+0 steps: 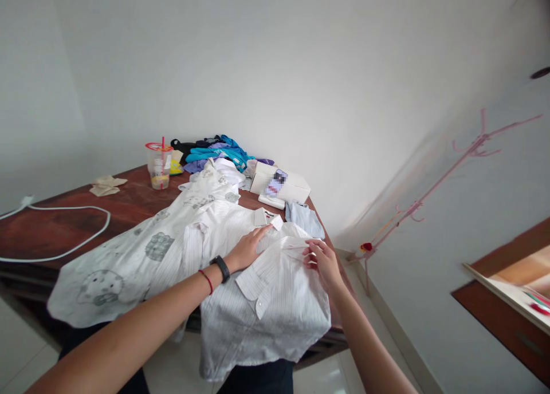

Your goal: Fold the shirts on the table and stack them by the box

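Note:
A white striped button shirt (266, 337) lies over the table's front edge, its lower part hanging down. One sleeve is folded across its front, and the cuff (260, 305) with a button points toward me. Close to the collar (260, 216), my left hand (249, 249) rests flat on the shirt, fingers stretched out. My right hand (322, 262) touches the folded shirt edge at the right, its fingers loosely bent and apart. Left of the shirt spreads a white cloth with grey cartoon prints (158, 247), partly under the striped shirt.
On the brown table (133, 208) are a plastic cup (160, 168) with a red straw, crumpled tissue (107, 185), a white cable (69, 208) and heaped blue clothes (219, 153). A phone (276, 183) leans on a white box (296, 183) near folded light-blue cloth (305, 219). A pink coat rack (442, 182) stands right.

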Demonstrator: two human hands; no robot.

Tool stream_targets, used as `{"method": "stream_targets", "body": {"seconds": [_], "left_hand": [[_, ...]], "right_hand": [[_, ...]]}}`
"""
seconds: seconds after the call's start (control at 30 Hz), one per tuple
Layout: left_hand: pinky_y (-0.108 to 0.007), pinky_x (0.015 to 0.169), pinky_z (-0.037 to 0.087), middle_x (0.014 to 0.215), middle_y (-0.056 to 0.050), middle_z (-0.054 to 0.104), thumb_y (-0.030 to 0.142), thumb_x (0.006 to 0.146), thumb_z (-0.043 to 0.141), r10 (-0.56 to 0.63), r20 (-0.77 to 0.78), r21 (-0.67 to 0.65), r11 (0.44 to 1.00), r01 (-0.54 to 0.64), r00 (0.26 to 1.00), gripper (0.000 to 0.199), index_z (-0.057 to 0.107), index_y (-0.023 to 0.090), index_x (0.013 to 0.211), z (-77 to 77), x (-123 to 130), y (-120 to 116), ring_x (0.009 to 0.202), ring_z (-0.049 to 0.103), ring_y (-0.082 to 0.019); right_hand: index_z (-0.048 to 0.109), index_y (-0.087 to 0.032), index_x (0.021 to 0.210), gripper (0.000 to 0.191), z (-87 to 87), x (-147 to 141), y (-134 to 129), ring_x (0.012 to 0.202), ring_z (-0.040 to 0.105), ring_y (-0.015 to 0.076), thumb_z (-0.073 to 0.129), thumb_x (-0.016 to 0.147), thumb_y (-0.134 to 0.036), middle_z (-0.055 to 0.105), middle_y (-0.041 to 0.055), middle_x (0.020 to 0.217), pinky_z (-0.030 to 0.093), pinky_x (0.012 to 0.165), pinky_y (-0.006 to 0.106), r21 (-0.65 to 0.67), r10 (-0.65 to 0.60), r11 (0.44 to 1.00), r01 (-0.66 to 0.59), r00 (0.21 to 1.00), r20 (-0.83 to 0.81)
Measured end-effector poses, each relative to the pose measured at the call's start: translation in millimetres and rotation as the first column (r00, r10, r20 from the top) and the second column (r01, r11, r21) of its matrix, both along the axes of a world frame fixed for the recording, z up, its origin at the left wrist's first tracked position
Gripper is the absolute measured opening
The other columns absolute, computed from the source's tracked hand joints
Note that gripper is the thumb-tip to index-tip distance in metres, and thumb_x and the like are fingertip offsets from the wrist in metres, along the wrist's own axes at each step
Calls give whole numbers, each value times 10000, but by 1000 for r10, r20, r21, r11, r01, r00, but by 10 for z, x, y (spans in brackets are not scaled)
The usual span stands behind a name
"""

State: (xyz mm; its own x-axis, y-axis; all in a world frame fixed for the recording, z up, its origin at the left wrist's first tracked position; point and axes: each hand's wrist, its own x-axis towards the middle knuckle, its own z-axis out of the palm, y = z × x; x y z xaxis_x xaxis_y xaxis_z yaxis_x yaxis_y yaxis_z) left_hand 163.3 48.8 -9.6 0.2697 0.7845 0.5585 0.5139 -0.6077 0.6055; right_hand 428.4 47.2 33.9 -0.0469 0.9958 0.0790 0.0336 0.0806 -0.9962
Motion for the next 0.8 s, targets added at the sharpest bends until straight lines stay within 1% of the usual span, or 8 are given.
{"method": "stream_targets", "body": {"seconds": [0.1, 0.2, 0.27, 0.37, 0.5, 0.57, 0.67, 0.8], "left_hand": [[-405, 1161, 393, 1360, -114, 619, 11, 821, 468, 23, 84, 0, 1000, -23, 996, 465, 669, 163, 1211, -42, -1, 80, 1321, 545, -236], [-383, 1043, 492, 1167, -103, 694, -1, 802, 424, 100, 128, -40, 995, -96, 987, 358, 704, 168, 949, 49, 7, 99, 1134, 653, -215], [-356, 989, 513, 1107, -77, 709, 60, 860, 445, 97, 70, -29, 995, -95, 993, 307, 697, 191, 974, 216, 43, -5, 1070, 668, -206], [-372, 989, 500, 1187, -72, 688, 316, 942, 547, 41, -197, -10, 999, -44, 979, 261, 674, 224, 1151, 500, 160, -338, 1118, 646, -247], [-452, 875, 530, 1274, -161, 631, 646, 751, 713, 60, -571, -108, 983, -147, 819, 779, 555, 203, 1372, 630, 320, -806, 1098, 635, -378], [-455, 839, 530, 1223, -188, 640, 580, 735, 730, 76, -672, -124, 969, -213, 737, 748, 562, 178, 1343, 584, 350, -923, 1094, 626, -402], [-401, 769, 528, 1101, -169, 672, 341, 838, 603, 136, -728, -104, 947, -304, 672, 387, 611, 178, 1189, 512, 322, -923, 1010, 660, -349], [-339, 709, 494, 906, -103, 691, 222, 856, 501, 100, -691, -177, 937, -301, 716, 128, 626, 197, 850, 602, 173, -703, 848, 676, -273]], "right_hand": [[647, -205, 963, 320, -281, 41, -229, 444, 524, 125, 620, 875, -511, 597, -30, 610, 388, 422, 232, 100, 20, 994, -38, 986, 167], [699, -199, 958, 303, -462, 17, -399, 494, 542, 156, 552, 928, -462, 601, -10, 587, 407, 500, 267, 196, 31, 971, -138, 882, 470], [730, -200, 950, 294, -485, -2, -449, 569, 590, 179, 534, 943, -420, 643, 14, 624, 431, 574, 282, 241, -15, 956, -165, 796, 604], [739, -207, 958, 287, -426, -11, -462, 666, 641, 197, 510, 958, -381, 713, 39, 735, 448, 647, 291, 264, -46, 948, -178, 745, 666], [741, -220, 958, 279, -352, -4, -466, 731, 655, 203, 498, 965, -356, 745, 45, 827, 449, 702, 296, 281, -52, 938, -203, 718, 694], [743, -221, 953, 284, -342, -3, -473, 720, 646, 202, 494, 965, -356, 738, 42, 799, 436, 685, 290, 284, -64, 938, -199, 706, 705], [745, -222, 959, 279, -345, -5, -478, 704, 640, 197, 496, 958, -348, 732, 36, 768, 414, 657, 280, 272, -66, 943, -190, 695, 716], [752, -224, 959, 259, -349, -1, -472, 770, 667, 207, 510, 952, -314, 760, 40, 846, 417, 680, 282, 287, -78, 940, -184, 705, 705]]}}
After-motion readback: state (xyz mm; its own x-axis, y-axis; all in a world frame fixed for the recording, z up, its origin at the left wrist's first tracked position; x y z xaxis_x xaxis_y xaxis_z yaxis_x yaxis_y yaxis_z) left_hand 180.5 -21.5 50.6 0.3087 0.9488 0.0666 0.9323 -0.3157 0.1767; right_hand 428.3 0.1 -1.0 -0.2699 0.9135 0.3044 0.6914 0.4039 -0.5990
